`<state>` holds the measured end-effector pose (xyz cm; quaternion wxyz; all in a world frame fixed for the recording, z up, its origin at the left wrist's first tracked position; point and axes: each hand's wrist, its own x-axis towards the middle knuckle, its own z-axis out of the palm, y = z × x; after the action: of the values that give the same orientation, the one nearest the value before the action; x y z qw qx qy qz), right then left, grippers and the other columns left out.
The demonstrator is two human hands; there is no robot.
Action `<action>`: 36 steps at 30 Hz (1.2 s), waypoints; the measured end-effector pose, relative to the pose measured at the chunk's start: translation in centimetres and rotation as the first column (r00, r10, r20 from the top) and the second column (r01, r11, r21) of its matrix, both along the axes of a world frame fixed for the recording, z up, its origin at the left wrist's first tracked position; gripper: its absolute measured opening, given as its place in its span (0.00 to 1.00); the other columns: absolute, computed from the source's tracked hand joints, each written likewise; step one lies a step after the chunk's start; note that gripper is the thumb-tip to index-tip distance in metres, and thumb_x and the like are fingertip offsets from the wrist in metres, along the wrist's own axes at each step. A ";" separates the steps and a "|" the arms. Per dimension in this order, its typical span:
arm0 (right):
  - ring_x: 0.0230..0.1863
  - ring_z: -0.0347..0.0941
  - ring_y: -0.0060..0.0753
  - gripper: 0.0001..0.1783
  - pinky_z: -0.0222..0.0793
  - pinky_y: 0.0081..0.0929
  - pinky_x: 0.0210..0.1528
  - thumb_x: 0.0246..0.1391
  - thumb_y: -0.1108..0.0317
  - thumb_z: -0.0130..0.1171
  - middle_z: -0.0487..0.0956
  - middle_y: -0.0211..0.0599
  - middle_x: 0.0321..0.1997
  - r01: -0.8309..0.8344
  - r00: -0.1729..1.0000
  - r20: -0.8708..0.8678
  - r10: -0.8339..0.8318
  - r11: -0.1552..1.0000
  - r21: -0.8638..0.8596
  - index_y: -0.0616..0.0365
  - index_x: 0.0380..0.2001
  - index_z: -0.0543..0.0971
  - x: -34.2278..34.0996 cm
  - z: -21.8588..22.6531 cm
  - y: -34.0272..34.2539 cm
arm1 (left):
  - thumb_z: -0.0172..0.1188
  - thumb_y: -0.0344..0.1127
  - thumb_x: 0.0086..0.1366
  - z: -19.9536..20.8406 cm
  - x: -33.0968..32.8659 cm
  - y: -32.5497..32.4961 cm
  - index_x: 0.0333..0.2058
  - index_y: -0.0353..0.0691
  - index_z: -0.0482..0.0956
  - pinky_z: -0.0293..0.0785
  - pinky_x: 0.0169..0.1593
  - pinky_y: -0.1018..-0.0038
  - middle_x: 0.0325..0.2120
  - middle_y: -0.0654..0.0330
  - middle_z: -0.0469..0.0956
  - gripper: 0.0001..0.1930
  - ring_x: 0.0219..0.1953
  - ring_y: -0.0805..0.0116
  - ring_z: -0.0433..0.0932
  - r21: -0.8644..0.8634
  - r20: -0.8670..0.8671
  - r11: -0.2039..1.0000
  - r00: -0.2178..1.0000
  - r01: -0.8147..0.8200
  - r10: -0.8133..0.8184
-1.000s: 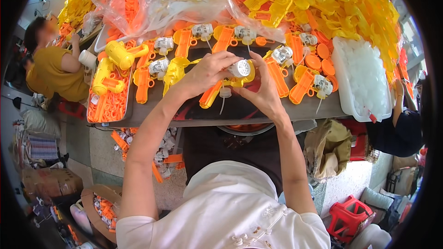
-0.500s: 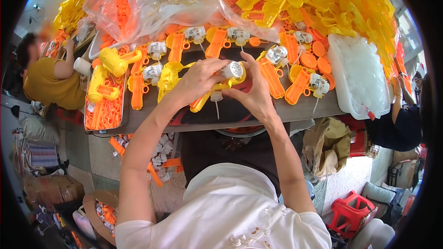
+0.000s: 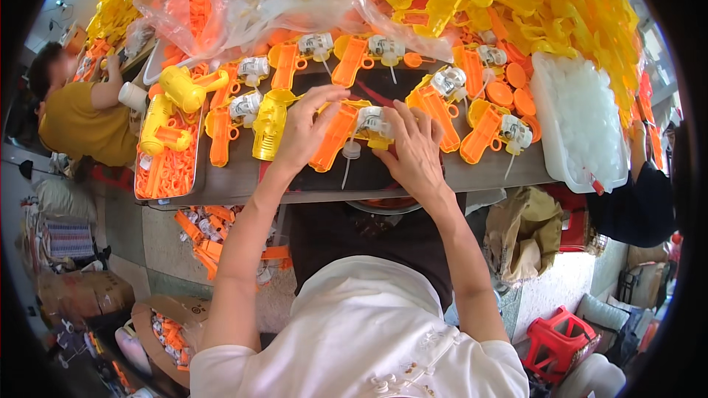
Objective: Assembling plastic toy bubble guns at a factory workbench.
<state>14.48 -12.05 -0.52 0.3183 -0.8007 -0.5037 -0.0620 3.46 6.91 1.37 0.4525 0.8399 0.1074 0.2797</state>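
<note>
My left hand [image 3: 301, 131]: fingers extended, thumb well apart, grasping nothing; beside the orange grip of the gun-shaped yellow-and-orange assembly [image 3: 334, 138]. Contact unclear. My right hand [image 3: 417, 149]: fingers curved over the assembly's white-and-clear mechanism [image 3: 371, 122], thumb below; cannot tell whether it grips. Assembly lies on the dark mat [image 3: 383, 178] at mid-bench [image 3: 472, 177], between both hands. White cap [image 3: 351, 149] with thin tube points toward me. Yellow shell [image 3: 269, 129] stands just left of my left hand.
</note>
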 end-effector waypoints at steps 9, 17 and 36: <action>0.64 0.63 0.41 0.35 0.45 0.51 0.68 0.43 0.69 0.70 0.71 0.37 0.61 -0.021 0.993 0.114 0.024 0.999 -0.028 0.51 0.57 0.71 0.1 -0.5 0.0 | 0.69 0.33 0.54 -1.5 0.7 -3.5 0.33 0.43 0.80 0.61 0.57 0.61 0.49 0.63 0.75 0.08 0.53 0.59 0.70 0.470 -0.024 0.877 0.991 -0.102 0.128; 0.60 0.67 0.42 0.23 0.49 0.51 0.67 0.46 0.72 0.66 0.75 0.39 0.57 -0.075 0.996 -0.051 0.080 0.993 0.092 0.56 0.49 0.77 0.7 0.4 0.4 | 0.66 0.26 0.53 -2.3 -0.3 -6.5 0.36 0.38 0.80 0.63 0.58 0.60 0.52 0.59 0.73 0.10 0.55 0.57 0.70 0.621 0.030 0.774 0.990 -0.127 0.138; 0.57 0.66 0.47 0.19 0.61 0.41 0.60 0.45 0.73 0.67 0.74 0.40 0.55 -0.283 0.946 -0.145 0.291 0.956 0.072 0.56 0.44 0.78 3.4 2.9 2.4 | 0.63 0.30 0.57 -1.6 -1.7 -6.6 0.51 0.34 0.76 0.58 0.65 0.60 0.53 0.54 0.72 0.21 0.59 0.60 0.69 0.583 -0.053 0.809 0.989 -0.081 0.138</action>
<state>17.89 -9.67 2.39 0.3820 -0.7128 -0.5872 0.0343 1.74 0.27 -0.23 0.1533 0.9421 0.0863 0.2854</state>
